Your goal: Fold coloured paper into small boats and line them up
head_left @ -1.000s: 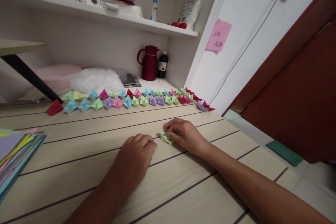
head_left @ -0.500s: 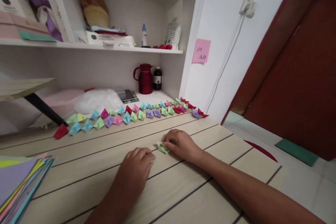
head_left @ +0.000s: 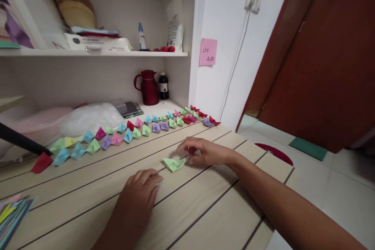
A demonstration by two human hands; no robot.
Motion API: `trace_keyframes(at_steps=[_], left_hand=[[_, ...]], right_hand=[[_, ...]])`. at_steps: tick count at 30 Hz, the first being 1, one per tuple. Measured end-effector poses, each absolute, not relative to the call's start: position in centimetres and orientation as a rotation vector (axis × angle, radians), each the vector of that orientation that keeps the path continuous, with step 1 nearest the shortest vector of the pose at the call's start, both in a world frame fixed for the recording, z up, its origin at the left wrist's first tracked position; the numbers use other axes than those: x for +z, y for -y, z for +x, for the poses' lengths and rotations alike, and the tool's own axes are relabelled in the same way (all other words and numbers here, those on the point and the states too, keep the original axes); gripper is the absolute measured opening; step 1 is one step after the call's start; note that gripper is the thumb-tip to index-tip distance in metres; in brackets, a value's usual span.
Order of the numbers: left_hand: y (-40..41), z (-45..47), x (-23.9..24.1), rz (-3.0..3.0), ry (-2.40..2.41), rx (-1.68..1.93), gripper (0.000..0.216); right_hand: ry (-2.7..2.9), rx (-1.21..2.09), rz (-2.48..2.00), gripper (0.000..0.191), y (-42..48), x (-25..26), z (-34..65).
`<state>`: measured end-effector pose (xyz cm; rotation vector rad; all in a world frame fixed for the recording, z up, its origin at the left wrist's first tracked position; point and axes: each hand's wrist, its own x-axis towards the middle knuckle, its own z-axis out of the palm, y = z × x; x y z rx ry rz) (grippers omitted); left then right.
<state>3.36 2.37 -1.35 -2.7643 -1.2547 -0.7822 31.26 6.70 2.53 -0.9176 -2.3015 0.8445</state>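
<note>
A pale green folded paper boat (head_left: 174,164) lies on the wooden tabletop between my two hands. Just right of it is my right hand (head_left: 202,151), thumb and index finger apart and nothing between them. The fingertips hover near the boat's right tip; whether the thumb touches it I cannot tell. My left hand (head_left: 141,191) rests on the table, left of the boat and nearer to me, palm down with the fingers loosely extended and holding nothing. Farther back, several small paper boats (head_left: 128,135) in many colours stand in two long rows.
A stack of coloured paper (head_left: 14,218) sits at the table's left edge. Behind the rows are a plastic bag (head_left: 92,119), a red thermos jug (head_left: 149,89) and a dark bottle (head_left: 163,86). A pink note (head_left: 208,52) sticks to the wall at right.
My right hand has let go of the green boat and opened, moving slightly right of it. The view has turned to the right. My left hand still rests on the table.
</note>
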Motion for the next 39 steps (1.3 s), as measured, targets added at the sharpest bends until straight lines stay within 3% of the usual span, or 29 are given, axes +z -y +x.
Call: trace_keyframes(at_steps=[9,17,32,39], left_hand=[[-2.8,3.2,-1.7,-2.749,1.181,-0.789,0.026],[-2.9,3.1,-2.0,-2.74,1.195,-0.789,0.026],[-4.4,1.9,-3.5,-2.694,1.122,-0.928,0.022],[-4.9,1.3,-4.3,-2.72,1.229,-0.929,0.022]], right_hand=[[2.312,0.922,-0.944,0.018,-6.7,2.0,30.7],[2.294,0.798,-0.883,0.011,-7.4,1.2,30.4],[2.131,0.135,-1.367,0.013,-11.7,1.6,35.2],[1.796,-0.216,-1.569,0.016,-13.7,1.5,38.9]])
